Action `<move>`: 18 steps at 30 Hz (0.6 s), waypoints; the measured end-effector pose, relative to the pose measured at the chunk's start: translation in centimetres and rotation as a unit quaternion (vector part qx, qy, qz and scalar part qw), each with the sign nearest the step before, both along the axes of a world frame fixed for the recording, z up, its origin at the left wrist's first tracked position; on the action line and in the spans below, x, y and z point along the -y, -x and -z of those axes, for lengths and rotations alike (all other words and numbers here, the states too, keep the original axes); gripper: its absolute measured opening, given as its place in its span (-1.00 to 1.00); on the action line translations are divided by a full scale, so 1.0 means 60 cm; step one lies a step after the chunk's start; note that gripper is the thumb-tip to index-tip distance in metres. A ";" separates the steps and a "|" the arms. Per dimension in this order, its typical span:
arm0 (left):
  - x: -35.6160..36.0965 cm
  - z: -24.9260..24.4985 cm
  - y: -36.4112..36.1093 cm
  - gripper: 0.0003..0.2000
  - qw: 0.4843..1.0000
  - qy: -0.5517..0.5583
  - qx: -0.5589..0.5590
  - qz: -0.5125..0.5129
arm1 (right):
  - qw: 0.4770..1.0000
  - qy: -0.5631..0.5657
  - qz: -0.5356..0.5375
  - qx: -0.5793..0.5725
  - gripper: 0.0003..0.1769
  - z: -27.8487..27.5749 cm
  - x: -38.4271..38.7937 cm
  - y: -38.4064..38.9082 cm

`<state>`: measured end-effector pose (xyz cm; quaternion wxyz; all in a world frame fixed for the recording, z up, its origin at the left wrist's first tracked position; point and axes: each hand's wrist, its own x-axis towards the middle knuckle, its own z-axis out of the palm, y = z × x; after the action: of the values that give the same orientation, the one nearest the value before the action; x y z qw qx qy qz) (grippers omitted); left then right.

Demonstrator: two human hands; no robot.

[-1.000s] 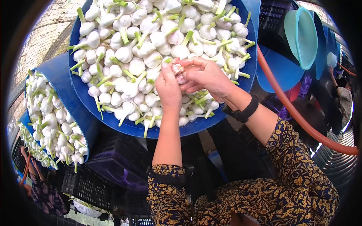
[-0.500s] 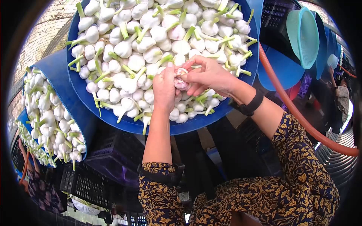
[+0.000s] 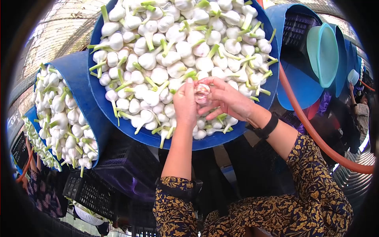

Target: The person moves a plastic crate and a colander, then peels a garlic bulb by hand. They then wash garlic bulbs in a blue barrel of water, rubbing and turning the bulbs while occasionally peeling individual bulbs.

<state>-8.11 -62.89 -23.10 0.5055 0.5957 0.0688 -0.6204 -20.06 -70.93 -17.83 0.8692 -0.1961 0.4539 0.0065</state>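
Note:
My left hand [image 3: 185, 104] is closed around a pinkish garlic bulb [image 3: 202, 94], with the thumb along its left side. My right hand [image 3: 231, 100] meets the bulb from the right: index finger and thumb are on it, the lower fingers stretched out below. The bulb's surface looks redder and more bare than the white ones around it. Just beneath both hands lies a heap of white garlic bulbs [image 3: 154, 75] with short green stems, filling a large round blue tub [image 3: 130, 136].
To the left, another blue tub [image 3: 79, 67] holds more garlic. A black crate [image 3: 89, 191] stands below it. On the right are an orange hose [image 3: 302, 114] and a turquoise basin [image 3: 323, 55]. Other people show at both edges, one by an arm [image 3: 352, 93].
The view has shifted, so tub and hands appear further right and lower. My right hand's lower fingers have spread out more. The bulb stays in my left hand.

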 end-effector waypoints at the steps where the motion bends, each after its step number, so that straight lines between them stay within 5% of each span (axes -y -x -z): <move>1: 0.003 -0.007 0.003 -0.65 0.997 -0.001 0.072 0.031 | 0.996 0.074 -0.044 -0.018 -0.51 -0.009 -0.003 -0.008; 3: 0.009 -0.034 -0.005 -0.71 0.991 0.008 0.118 0.057 | 0.983 0.159 -0.083 -0.033 -0.45 -0.011 0.014 -0.021; 4: 0.015 -0.057 -0.013 -0.76 0.941 0.071 0.313 0.109 | 0.937 0.307 -0.135 -0.093 -0.43 -0.006 0.031 -0.023; 6: 0.008 -0.072 -0.051 -0.73 0.762 0.112 0.599 0.218 | 0.793 0.550 -0.198 -0.174 -0.35 0.006 0.067 -0.035; 7: 0.001 -0.066 -0.089 -0.59 0.663 0.094 0.688 0.278 | 0.789 0.557 -0.196 -0.168 -0.35 0.015 0.084 -0.049; 9: -0.012 -0.016 -0.134 -0.46 0.625 0.000 0.724 0.293 | 0.449 0.802 -0.326 -0.223 -0.29 0.040 0.109 -0.082; 10: -0.013 0.003 -0.147 -0.33 0.583 -0.097 0.745 0.310 | 0.473 0.785 -0.343 -0.208 -0.23 0.071 0.111 -0.100; 14: -0.013 0.060 -0.137 -0.25 0.565 -0.168 0.697 0.409 | 0.459 0.728 -0.453 -0.232 -0.23 0.128 0.091 -0.126; 18: -0.041 0.044 -0.153 -0.30 0.609 -0.124 0.603 0.500 | 0.490 0.626 -0.548 -0.259 -0.29 0.114 0.092 -0.145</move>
<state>1.08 -60.45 -25.74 -0.0349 0.8339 -0.4843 -0.2626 -11.37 -76.48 -24.64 0.1822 -0.8875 0.3446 0.2457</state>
